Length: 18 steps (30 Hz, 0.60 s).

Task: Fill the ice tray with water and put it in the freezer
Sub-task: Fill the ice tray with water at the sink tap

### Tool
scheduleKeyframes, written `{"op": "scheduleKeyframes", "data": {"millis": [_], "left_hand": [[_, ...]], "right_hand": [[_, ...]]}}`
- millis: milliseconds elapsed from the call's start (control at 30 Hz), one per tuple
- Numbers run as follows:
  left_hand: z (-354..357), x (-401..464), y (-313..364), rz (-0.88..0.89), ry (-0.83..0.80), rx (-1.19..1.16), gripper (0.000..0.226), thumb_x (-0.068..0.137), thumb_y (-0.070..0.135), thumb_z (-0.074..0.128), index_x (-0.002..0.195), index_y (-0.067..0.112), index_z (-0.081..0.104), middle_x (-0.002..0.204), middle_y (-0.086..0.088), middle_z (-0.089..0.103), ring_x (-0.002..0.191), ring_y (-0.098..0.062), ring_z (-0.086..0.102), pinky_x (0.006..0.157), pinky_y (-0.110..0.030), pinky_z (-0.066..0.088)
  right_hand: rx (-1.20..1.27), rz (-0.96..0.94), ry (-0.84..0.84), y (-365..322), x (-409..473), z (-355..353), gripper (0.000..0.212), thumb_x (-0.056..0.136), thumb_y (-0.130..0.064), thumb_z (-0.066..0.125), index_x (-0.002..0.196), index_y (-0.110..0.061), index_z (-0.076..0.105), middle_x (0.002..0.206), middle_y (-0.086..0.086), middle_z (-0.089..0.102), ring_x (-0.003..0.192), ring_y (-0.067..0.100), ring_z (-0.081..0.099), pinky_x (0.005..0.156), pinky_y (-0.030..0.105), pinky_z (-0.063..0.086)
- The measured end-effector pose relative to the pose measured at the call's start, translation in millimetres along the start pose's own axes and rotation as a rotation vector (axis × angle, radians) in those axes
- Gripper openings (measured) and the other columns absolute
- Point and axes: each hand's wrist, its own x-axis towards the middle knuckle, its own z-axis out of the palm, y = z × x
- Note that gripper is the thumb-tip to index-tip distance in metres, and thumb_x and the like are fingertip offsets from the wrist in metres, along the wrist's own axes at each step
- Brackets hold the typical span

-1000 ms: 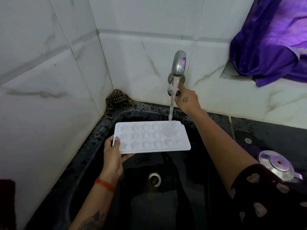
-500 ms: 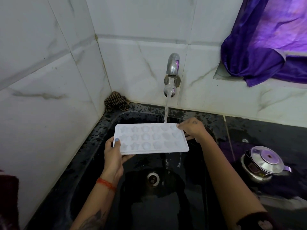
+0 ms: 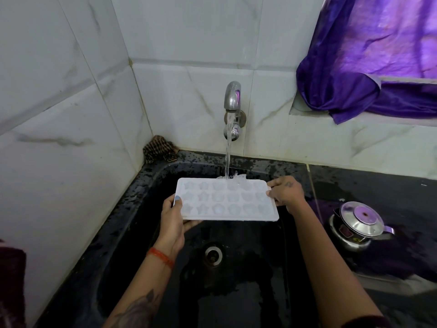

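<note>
Both hands grip ice tray (image 3: 227,202) | tap (image 3: 233,98) running onto it

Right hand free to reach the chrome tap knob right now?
Probably not: the right hand grips the white plastic ice tray by its edge. The path up to the knob looks clear otherwise.

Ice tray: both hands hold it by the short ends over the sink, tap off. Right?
Not quite. The tap is running: the head view shows a stream falling onto the far edge of the ice tray. The rest stands: left hand and right hand hold its short ends over the sink.
</note>
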Motion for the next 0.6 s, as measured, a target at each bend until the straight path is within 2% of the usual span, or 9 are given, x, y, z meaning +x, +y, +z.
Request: {"op": "scheduleKeyframes", "data": {"millis": [200, 300, 400, 600], "left_hand": [[11, -2, -2, -0.053, -0.067, -0.043, 0.018, 0.104, 0.021, 0.034, 0.118, 0.015, 0.043, 0.104, -0.006, 0.059, 0.09, -0.023, 0.06, 0.076, -0.051, 0.051], [18, -2, -6, -0.071, -0.096, -0.04, 0.017, 0.104, 0.021, 0.034, 0.117, 0.016, 0.043, 0.103, -0.004, 0.059, 0.089, -0.022, 0.06, 0.073, -0.048, 0.052], [24, -1, -9, -0.09, -0.113, -0.036, 0.018, 0.104, 0.021, 0.034, 0.119, 0.016, 0.042, 0.101, -0.003, 0.06, 0.088, -0.021, 0.061, 0.07, -0.045, 0.052], [39, 0, -16, -0.11, -0.153, -0.015, 0.018, 0.104, 0.021, 0.033, 0.119, 0.014, 0.041, 0.103, -0.004, 0.059, 0.088, -0.021, 0.061, 0.067, -0.042, 0.053]], "right_hand": [[-0.004, -0.014, 0.101, 8, -2, -8, 0.018, 0.086, -0.009, 0.064, 0.103, -0.012, 0.07, 0.105, 0.013, 0.068, 0.093, 0.028, 0.064, 0.085, 0.04, 0.055], [-0.026, -0.005, 0.145, 12, 0, -12, 0.023, 0.088, -0.009, 0.06, 0.109, -0.015, 0.069, 0.11, 0.012, 0.067, 0.094, 0.029, 0.063, 0.083, 0.035, 0.053], [-0.048, -0.007, 0.171, 15, 0, -17, 0.027, 0.089, -0.009, 0.058, 0.113, -0.017, 0.067, 0.118, 0.011, 0.065, 0.103, 0.03, 0.06, 0.083, 0.031, 0.049], [-0.068, 0.033, 0.223, 22, 2, -27, 0.027, 0.089, -0.013, 0.057, 0.113, -0.019, 0.069, 0.118, 0.011, 0.065, 0.106, 0.031, 0.06, 0.086, 0.034, 0.049]]}}
